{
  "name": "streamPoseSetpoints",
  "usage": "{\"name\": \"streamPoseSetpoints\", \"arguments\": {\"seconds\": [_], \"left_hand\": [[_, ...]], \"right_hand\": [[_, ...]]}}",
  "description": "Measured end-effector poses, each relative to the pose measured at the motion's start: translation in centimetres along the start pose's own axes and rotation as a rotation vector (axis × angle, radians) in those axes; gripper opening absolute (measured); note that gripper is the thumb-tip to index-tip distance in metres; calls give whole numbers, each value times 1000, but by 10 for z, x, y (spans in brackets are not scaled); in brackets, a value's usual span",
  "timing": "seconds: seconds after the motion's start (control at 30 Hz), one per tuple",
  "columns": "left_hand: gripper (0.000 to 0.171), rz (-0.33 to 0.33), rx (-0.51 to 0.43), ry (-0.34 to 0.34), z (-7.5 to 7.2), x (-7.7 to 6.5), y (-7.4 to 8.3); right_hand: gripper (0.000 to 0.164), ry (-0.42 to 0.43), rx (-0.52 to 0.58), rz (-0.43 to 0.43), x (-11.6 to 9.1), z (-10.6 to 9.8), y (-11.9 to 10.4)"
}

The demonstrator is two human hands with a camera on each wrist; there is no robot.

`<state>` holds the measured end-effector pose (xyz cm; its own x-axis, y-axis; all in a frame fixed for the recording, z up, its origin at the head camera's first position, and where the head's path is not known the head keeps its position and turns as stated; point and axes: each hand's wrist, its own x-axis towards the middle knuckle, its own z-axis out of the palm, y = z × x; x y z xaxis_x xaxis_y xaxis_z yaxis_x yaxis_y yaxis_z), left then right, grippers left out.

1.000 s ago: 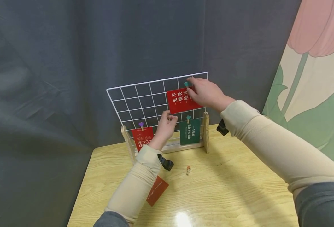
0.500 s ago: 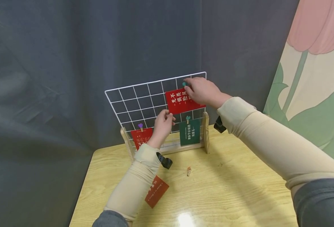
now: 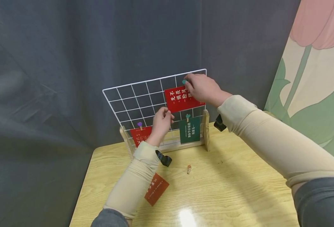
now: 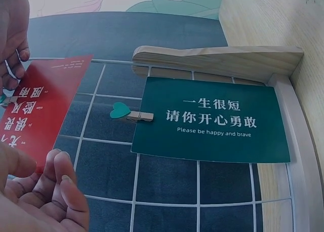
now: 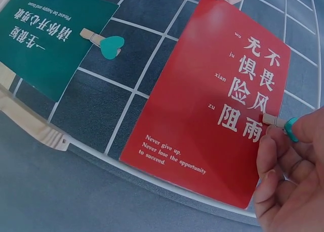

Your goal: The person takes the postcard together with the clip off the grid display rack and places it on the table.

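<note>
My right hand [image 3: 205, 90] pinches a wooden clothespin [image 5: 272, 120] with a teal heart at the upper edge of a red card [image 3: 179, 102]. This card lies against the upper right of a white wire grid [image 3: 140, 84], its white characters sideways in the head view. At the card's lower left corner, my left hand [image 3: 161, 123] holds it between thumb and fingers. Below hangs a green card [image 4: 212, 121] on the grid, with its own teal-heart clothespin [image 4: 132, 114]. Part of the red card is covered by my right hand in the head view.
Another red card [image 3: 139, 135] hangs lower left under a purple-heart clothespin [image 3: 139, 124]. On the wooden table [image 3: 226, 195] lie a loose orange-topped clothespin [image 3: 189, 169] and a darker red card [image 3: 157, 188], partly under my left sleeve. Wooden feet [image 3: 206, 130] support the grid before a grey curtain [image 3: 70, 78].
My left thumb and fingers have come together on the red card's lower left corner. My right hand stays at the clothespin, its fingers shifted slightly. The view has moved a little.
</note>
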<state>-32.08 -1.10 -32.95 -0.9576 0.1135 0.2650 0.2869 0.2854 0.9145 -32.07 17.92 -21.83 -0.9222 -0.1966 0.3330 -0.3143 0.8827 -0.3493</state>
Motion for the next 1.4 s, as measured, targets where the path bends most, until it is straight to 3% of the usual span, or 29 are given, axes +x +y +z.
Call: {"name": "streamPoseSetpoints", "arguments": {"seconds": [0.43, 0.93, 1.1, 1.4], "left_hand": [[21, -20, 5, 19, -2, 0, 2], [21, -38, -16, 50, -1, 0, 0], [20, -14, 0, 71, -2, 0, 0], [18, -26, -2, 75, -3, -8, -9]], "right_hand": [[27, -15, 44, -22, -4, -2, 3], [18, 45, 36, -115, -7, 2, 9], [20, 104, 51, -143, -9, -2, 8], [27, 132, 109, -96, -20, -3, 19]]}}
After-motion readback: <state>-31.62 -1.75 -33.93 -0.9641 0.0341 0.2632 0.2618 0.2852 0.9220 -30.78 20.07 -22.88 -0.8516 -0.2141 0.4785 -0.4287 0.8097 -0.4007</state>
